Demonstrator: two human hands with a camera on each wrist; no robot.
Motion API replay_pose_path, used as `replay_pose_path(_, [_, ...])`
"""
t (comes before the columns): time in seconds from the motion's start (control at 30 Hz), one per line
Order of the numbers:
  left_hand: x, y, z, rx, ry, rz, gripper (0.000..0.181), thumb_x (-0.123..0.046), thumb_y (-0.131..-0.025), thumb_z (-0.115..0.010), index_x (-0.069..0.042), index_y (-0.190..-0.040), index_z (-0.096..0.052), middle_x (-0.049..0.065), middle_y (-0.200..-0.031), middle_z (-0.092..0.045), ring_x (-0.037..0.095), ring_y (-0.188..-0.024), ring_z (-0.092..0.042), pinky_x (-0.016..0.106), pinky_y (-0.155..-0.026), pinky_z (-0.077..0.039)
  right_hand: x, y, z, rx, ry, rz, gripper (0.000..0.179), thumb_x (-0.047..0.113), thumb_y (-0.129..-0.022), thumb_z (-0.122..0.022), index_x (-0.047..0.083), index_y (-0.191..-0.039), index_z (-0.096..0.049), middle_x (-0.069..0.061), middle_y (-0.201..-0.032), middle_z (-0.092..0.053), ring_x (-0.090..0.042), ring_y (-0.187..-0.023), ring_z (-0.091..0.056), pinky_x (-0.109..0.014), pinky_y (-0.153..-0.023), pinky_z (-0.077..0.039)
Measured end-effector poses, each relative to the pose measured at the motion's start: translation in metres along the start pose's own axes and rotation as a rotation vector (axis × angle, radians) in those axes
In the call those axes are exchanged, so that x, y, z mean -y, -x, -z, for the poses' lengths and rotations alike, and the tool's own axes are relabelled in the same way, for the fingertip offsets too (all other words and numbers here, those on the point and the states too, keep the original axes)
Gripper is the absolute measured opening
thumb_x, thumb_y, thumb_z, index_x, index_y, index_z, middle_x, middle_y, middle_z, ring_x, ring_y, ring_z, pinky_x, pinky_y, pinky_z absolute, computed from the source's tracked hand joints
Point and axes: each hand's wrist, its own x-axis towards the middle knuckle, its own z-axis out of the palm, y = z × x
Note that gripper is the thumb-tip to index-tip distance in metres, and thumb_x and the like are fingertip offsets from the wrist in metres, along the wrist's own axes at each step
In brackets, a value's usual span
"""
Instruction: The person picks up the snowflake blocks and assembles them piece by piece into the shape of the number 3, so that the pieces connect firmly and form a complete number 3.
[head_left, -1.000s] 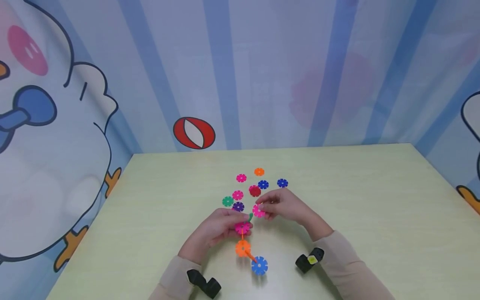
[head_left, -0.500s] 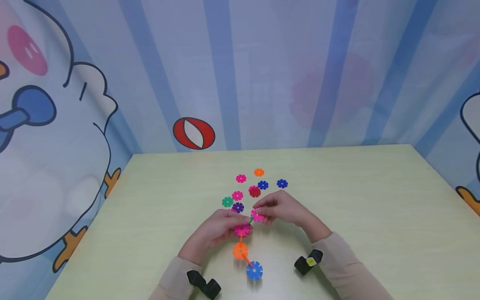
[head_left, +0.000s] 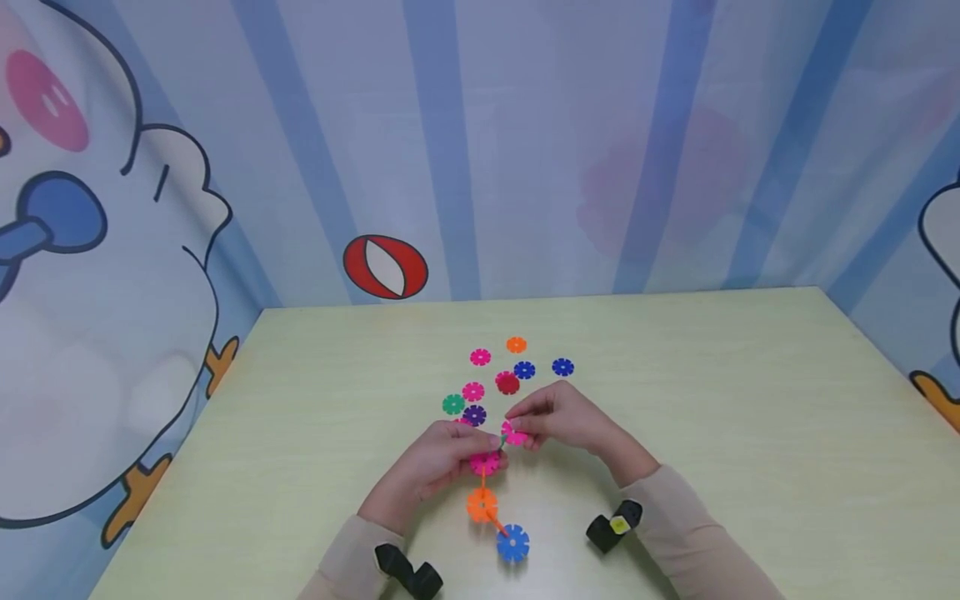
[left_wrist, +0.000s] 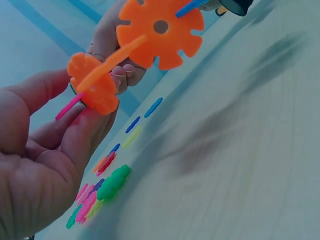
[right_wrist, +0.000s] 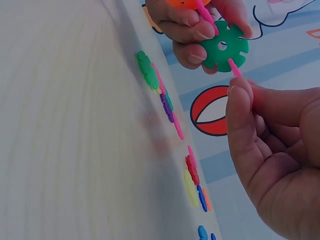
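Observation:
My left hand (head_left: 438,460) pinches a chain of notched interlocking discs between thumb and fingers. In the chain are a pink disc (head_left: 484,464), an orange disc (head_left: 482,505) and a blue disc (head_left: 513,543) hanging lowest. A green disc (right_wrist: 224,49) stands at its upper end, mostly hidden behind an orange one in the left wrist view. Thumb and forefinger of my right hand (head_left: 562,419) pinch a pink disc (head_left: 513,432). Seen edge-on in the right wrist view, that pink disc meets a slot at the green disc's rim.
Loose discs lie on the pale table (head_left: 712,400) beyond the hands, among them an orange disc (head_left: 516,344), a red disc (head_left: 507,383), a green disc (head_left: 453,404) and a dark blue disc (head_left: 562,367). A printed curtain (head_left: 525,167) rises behind the table's far edge.
My right hand has moved slightly down and left, bringing its pink disc against the green one. The chain's lower discs have swung slightly left and down.

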Motion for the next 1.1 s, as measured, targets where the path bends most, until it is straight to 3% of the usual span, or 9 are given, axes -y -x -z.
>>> replay_pose_path(0.4, [0.001, 0.001, -0.002, -0.002, -0.007, 0.001, 0.032, -0.009, -0.092, -0.063, 0.016, -0.112, -0.062, 0.009, -0.086, -0.074, 0.017, -0.081, -0.072, 0.031, -0.081, -0.056, -0.008, -0.004, -0.001, 0.01, -0.002, -0.002, 0.02, 0.002, -0.09, -0.063, -0.008, -0.106, -0.07, -0.012, -0.084, -0.072, -0.013, -0.063, -0.066, -0.033, -0.067, -0.058])
replay_pose_path(0.8, [0.004, 0.001, -0.004, 0.012, -0.012, 0.011, 0.028, -0.008, -0.09, -0.065, 0.012, -0.109, -0.067, 0.013, -0.087, -0.074, 0.021, -0.085, -0.072, 0.033, -0.083, -0.056, -0.014, -0.005, -0.001, 0.084, -0.004, 0.046, 0.02, 0.004, -0.09, -0.063, -0.008, -0.105, -0.07, -0.012, -0.087, -0.073, -0.011, -0.064, -0.064, -0.03, -0.066, -0.057])
replay_pose_path(1.1, [0.0, 0.0, -0.007, 0.022, 0.002, 0.02, 0.03, -0.01, -0.091, -0.066, 0.011, -0.111, -0.066, 0.011, -0.087, -0.074, 0.019, -0.082, -0.072, 0.031, -0.08, -0.056, -0.013, -0.005, 0.005, 0.08, -0.003, 0.034, 0.021, 0.005, -0.091, -0.062, -0.008, -0.106, -0.07, -0.01, -0.086, -0.073, -0.012, -0.064, -0.065, -0.031, -0.067, -0.057])
